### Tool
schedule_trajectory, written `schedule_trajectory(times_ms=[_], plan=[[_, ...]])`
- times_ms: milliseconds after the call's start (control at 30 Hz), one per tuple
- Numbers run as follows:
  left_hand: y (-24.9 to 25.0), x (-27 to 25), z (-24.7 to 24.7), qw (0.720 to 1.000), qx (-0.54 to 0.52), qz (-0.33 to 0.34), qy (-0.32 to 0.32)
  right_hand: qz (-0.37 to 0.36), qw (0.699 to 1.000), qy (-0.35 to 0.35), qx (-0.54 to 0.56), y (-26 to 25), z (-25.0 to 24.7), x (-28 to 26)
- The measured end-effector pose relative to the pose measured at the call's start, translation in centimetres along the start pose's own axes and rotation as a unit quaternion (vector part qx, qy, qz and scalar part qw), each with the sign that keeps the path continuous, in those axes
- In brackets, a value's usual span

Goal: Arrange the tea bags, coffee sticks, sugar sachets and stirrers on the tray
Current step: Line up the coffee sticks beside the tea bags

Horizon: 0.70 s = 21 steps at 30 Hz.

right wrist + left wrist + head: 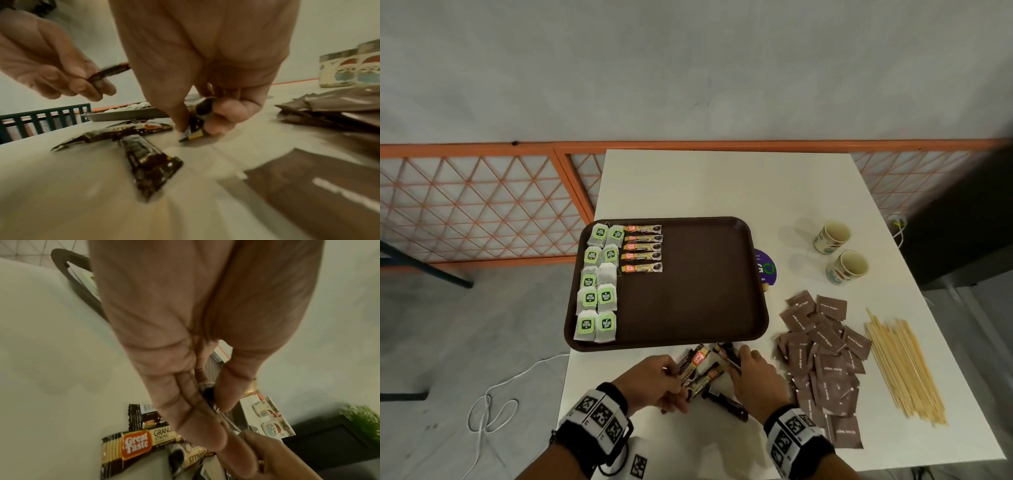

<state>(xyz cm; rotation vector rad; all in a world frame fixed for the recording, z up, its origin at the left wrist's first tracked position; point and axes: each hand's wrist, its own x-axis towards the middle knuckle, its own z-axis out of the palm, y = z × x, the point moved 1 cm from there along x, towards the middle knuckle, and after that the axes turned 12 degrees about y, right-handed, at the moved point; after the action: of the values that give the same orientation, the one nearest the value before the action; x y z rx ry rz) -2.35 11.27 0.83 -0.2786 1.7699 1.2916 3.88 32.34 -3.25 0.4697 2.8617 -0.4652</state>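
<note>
A brown tray [688, 308] holds two columns of green tea bags [596, 284] on its left and a column of several coffee sticks [643, 247] beside them. More coffee sticks [697, 366] lie loose on the white table in front of the tray. My left hand [657, 380] pinches one coffee stick [109, 72] off the table. My right hand [753, 373] pinches another coffee stick [195, 129], its end touching the table. Brown sugar sachets [822, 356] are heaped to the right, with wooden stirrers [904, 366] beyond them.
Two paper cups [840, 251] stand at the back right of the table. A purple round card [765, 269] pokes out from under the tray's right edge. An orange lattice fence [482, 202] runs behind the table. A white cable [493, 407] lies on the floor at left.
</note>
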Motion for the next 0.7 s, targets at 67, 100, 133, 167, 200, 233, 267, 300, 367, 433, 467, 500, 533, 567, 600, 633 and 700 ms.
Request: schedule_trajectory(times_ms=[67,100,133,167,200,233,267,300,367,433,467,500,533,567,600,633,700], plan=[[0.2,-0.2,-0.3,1.0,-0.01,0.001,-0.001,-0.011,0.998,-0.011,-0.056,-0.7,0.1,-0.1],[0.5,-0.3,-0.3,1.0,-0.003,0.004,0.004,-0.018,0.996,-0.021,-0.082,-0.9,0.1,-0.1],[0.7,-0.3,-0.4,1.0,0.007,0.01,0.013,-0.022,0.995,-0.032,-0.093,-0.8,0.1,-0.1],[1.0,-0.3,-0.4,1.0,0.013,0.015,0.023,-0.018,0.995,-0.044,-0.084,-0.6,-0.2,-0.1],[1.3,-0.3,-0.3,0.999,0.01,0.021,0.031,-0.009,0.997,-0.058,-0.059,-0.4,-0.6,0.0],[1.7,-0.3,-0.3,0.999,-0.004,0.028,0.038,0.005,0.997,-0.07,-0.011,-0.1,-1.2,0.1],[1.9,-0.4,-0.3,0.998,-0.027,0.038,0.044,0.02,0.994,-0.081,0.064,0.1,-2.0,0.1],[2.3,-0.4,-0.2,0.997,-0.048,0.047,0.049,0.037,0.982,-0.096,0.158,0.1,-3.0,0.0],[3.1,-0.3,0.0,0.994,-0.061,0.063,0.059,0.069,0.923,-0.13,0.354,-0.7,-5.2,-0.4],[4.2,-0.5,0.2,0.993,-0.071,0.076,0.056,0.074,0.861,-0.169,0.475,-1.8,-7.2,-0.7],[4.6,-0.6,0.2,0.993,-0.082,0.078,0.047,0.064,0.845,-0.185,0.497,-2.4,-7.7,-0.6],[5.1,-0.8,0.3,0.992,-0.098,0.074,0.038,0.046,0.842,-0.195,0.501,-3.1,-8.2,-0.4],[5.5,-0.9,0.2,0.991,-0.115,0.067,0.032,0.024,0.846,-0.2,0.493,-3.8,-8.5,-0.1],[5.7,-0.9,0.0,0.989,-0.131,0.062,0.031,-0.001,0.854,-0.203,0.479,-4.6,-8.6,0.3],[5.7,-0.8,-0.2,0.988,-0.138,0.063,0.036,-0.027,0.862,-0.207,0.461,-5.6,-8.7,0.5],[5.6,-0.7,-0.4,0.988,-0.128,0.068,0.052,-0.053,0.872,-0.211,0.438,-6.7,-8.8,0.6],[4.9,-0.2,-1.2,0.987,-0.076,0.103,0.101,-0.097,0.89,-0.216,0.39,-9.1,-9.1,1.0]])
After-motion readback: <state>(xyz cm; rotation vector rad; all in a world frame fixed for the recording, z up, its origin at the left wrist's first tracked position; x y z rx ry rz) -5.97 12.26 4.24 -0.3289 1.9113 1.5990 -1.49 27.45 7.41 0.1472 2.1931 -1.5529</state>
